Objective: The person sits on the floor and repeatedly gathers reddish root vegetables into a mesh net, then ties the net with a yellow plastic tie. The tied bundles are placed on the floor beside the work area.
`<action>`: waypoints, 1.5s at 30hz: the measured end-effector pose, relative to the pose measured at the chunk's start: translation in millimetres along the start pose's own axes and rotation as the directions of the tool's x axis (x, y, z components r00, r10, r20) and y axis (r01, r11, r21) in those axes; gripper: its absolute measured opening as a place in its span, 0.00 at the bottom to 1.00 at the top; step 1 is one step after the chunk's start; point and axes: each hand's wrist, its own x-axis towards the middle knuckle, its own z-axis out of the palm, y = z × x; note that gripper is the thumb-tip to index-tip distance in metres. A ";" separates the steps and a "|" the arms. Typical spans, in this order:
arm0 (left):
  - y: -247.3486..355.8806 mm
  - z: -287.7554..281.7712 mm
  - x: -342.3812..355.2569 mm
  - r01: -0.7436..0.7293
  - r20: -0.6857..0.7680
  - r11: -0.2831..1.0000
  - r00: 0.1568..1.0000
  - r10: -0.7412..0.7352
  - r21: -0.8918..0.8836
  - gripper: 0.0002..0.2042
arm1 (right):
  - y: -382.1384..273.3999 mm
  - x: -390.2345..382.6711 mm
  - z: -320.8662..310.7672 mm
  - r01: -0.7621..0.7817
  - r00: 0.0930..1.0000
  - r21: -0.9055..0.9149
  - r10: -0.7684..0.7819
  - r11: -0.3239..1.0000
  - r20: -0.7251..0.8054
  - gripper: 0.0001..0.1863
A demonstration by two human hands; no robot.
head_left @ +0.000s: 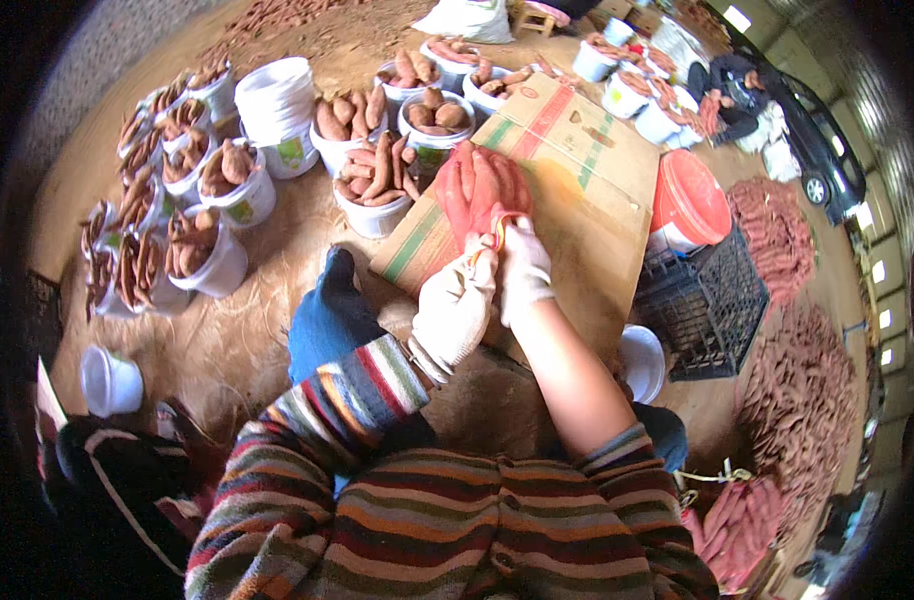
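A red mesh bag (480, 185) filled with sweet potatoes lies on a flattened cardboard box (602, 225) in front of me, its gathered neck toward my body. My left hand (449, 318), in a white knit glove, is closed at the left side of the neck. On the other side my right hand (525, 265), also gloved, has its fingers wrapped round the bunched mesh. A thin orange strip shows between the two hands at the neck; their fingertips partly cover it.
White buckets of sweet potatoes (375, 190) crowd the far left. Stacked white buckets (277, 105) stand among them. At right are a red-topped bucket (692, 195), a black crate (712, 310) and a sweet potato heap (802, 390). Another person (734, 95) sits far right, near a dark car.
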 end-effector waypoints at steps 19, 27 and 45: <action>-3.5 -19.2 21.5 -0.055 -0.019 0.944 0.998 0.064 0.326 0.18 | 0.9 -31.3 -27.1 0.408 0.913 -0.550 -0.313 0.728 0.263 0.10; -42.3 -40.7 63.0 0.101 -0.377 0.991 0.917 -0.127 -0.089 0.15 | -22.8 7.6 -40.0 0.298 0.867 -0.936 -0.464 0.185 0.184 0.52; -68.7 40.1 108.1 0.329 0.041 0.932 0.940 -0.339 0.154 0.22 | -71.1 14.6 -180.6 0.077 0.997 -0.823 -0.068 0.563 0.046 0.30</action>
